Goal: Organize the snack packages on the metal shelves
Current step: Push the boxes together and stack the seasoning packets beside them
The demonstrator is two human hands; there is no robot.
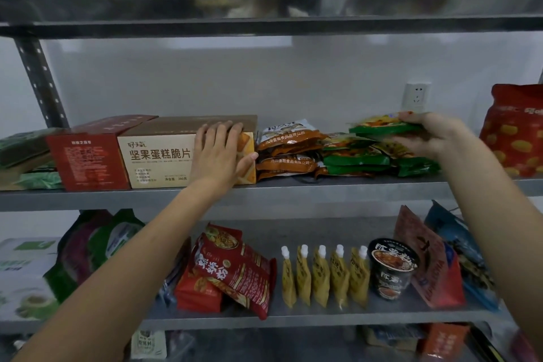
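The work is on the middle shelf (323,189), mid-tidy: a judgement from how things lie. At its left end the red box (88,161) and the tan box (160,156) stand side by side, touching and fronts out. The left hand (220,153) seems to be squaring or steadying the tan box. Just right of it lie the brown packets (289,153) in a loose stack. Beside those are the green packets (367,160), piled unevenly and fanning toward the shelf's front edge. The right hand (432,135) has the top packet (385,126) of that pile, either laying it down or lifting it off; I cannot tell which. The red bag (514,132) stands further right, apart from the pile.

The next move likely calls for aligning the green packets into one even stack. The tan box should be kept from sliding into the brown packets. The slick wrappers could slip off one another, so a flat press on top would help.

The left arm reaches up from lower left. Its palm lies flat on the tan box's front face near the right corner, fingers straight and together, thumb spread toward the box's right edge; it grips nothing. The right arm comes up from lower right with the wrist bent inward. Its fingers curl under the top packet's right end and its thumb lies above, pinching it just over the pile.
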